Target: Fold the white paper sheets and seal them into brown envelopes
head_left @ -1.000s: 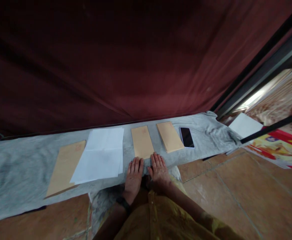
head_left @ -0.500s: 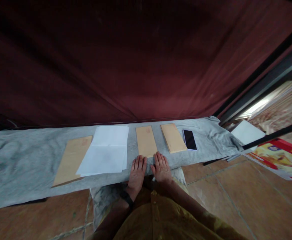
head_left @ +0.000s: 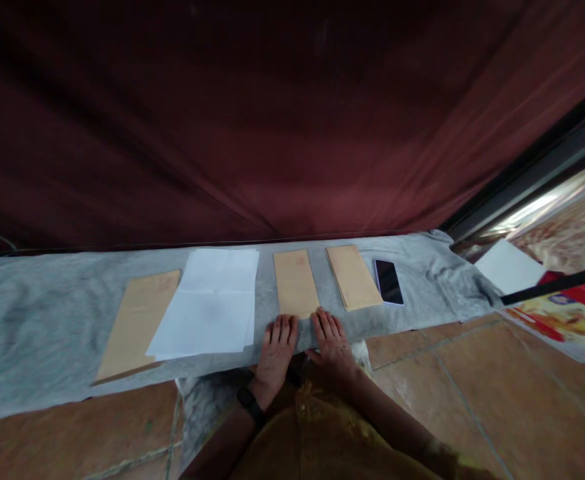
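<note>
My left hand [head_left: 277, 350] and my right hand [head_left: 331, 340] lie flat, palms down, side by side on the near edge of a grey cloth [head_left: 47, 320]. Both are open and hold nothing. Their fingertips touch or nearly touch the near end of a brown envelope [head_left: 295, 283]. To its left lies a stack of white paper sheets [head_left: 211, 303], partly over a larger brown envelope [head_left: 136, 323]. To the right sits a stack of brown envelopes [head_left: 353, 276] and a black phone [head_left: 389, 281].
A dark red curtain [head_left: 252, 127] hangs behind the cloth. Brown floor tiles [head_left: 477, 393] spread at the right and front. A white sheet [head_left: 508, 267], a colourful printed poster [head_left: 567, 313] and a black bar [head_left: 557, 283] lie at the far right.
Only the camera has shifted slightly; my hands stay flat at the near end of the middle envelope, and the papers, envelopes and phone have not moved.
</note>
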`<state>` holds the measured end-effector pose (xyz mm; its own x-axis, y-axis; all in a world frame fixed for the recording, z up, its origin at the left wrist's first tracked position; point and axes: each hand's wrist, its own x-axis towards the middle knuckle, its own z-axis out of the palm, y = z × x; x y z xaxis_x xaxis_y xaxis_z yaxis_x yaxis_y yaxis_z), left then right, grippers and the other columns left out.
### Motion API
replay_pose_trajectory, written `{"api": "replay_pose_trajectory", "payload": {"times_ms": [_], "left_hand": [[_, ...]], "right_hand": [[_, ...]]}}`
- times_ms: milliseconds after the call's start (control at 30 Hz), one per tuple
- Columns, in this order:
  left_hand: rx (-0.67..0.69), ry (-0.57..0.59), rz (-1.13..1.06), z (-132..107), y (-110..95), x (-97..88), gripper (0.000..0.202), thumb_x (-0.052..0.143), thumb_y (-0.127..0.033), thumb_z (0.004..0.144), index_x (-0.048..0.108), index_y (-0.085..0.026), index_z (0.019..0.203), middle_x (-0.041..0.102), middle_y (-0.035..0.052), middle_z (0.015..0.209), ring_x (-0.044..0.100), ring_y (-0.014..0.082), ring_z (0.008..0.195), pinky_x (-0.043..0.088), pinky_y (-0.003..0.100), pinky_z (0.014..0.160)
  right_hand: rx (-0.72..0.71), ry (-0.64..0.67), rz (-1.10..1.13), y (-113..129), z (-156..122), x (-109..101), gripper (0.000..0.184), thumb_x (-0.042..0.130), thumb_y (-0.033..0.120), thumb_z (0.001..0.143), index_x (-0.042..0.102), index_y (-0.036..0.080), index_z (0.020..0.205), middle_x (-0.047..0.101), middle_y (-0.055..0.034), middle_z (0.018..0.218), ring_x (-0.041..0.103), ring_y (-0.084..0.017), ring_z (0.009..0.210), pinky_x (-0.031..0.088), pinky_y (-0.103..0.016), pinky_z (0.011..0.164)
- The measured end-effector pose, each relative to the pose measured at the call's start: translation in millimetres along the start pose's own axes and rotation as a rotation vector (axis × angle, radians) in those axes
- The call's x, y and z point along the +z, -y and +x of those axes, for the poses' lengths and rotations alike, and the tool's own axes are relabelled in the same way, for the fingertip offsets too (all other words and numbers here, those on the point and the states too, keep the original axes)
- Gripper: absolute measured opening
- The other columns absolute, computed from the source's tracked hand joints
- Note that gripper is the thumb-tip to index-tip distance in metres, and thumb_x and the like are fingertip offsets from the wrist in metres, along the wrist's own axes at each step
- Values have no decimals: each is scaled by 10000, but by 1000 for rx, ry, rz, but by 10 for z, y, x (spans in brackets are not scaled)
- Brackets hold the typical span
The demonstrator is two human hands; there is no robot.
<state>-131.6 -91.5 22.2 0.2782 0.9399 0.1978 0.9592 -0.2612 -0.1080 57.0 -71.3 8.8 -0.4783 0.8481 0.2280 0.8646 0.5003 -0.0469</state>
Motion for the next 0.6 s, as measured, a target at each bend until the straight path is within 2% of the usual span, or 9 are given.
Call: {"api": "replay_pose_trajectory", "payload": {"times_ms": [133, 267, 467, 600], "left_hand": [[17, 10, 50, 24, 2, -20, 553, 423, -45, 927, 504, -139, 1466, 562, 168, 1451, 532, 284, 1329, 480, 448, 1058], [21, 5, 80, 15, -13, 32, 560, 411, -43, 922, 506, -130, 1467, 573, 167, 1439, 534, 294, 1325, 468, 462, 1066], [-3, 13, 15, -15, 5, 125, 572, 419, -70, 923, 491, -149, 1485, 545, 140, 1485, 488, 285, 1374, 421, 457, 1110], [-16, 50, -65, -37, 27, 172, 534, 459, -145, 922, 539, -156, 1450, 554, 118, 1487, 461, 275, 1399, 376, 445, 1148]], "right_hand": [[4, 16, 6, -34, 47, -7, 781, 583, 500, 921, 396, 39, 1523, 423, -228, 1555, 412, -361, 1408, 322, -493, 1169], [-10, -6, 24, -47, 65, -22, 759, 583, 464, 925, 390, 47, 1529, 442, -224, 1544, 430, -350, 1398, 323, -493, 1167], [-60, -82, 65, 14, 148, -139, 726, 505, 517, 966, 408, 63, 1524, 471, -211, 1529, 411, -348, 1427, 252, -573, 1200], [-176, -34, 138, 130, 260, -156, 600, 449, 406, 1009, 431, 87, 1517, 474, -151, 1544, 396, -271, 1453, 277, -484, 1226]]}}
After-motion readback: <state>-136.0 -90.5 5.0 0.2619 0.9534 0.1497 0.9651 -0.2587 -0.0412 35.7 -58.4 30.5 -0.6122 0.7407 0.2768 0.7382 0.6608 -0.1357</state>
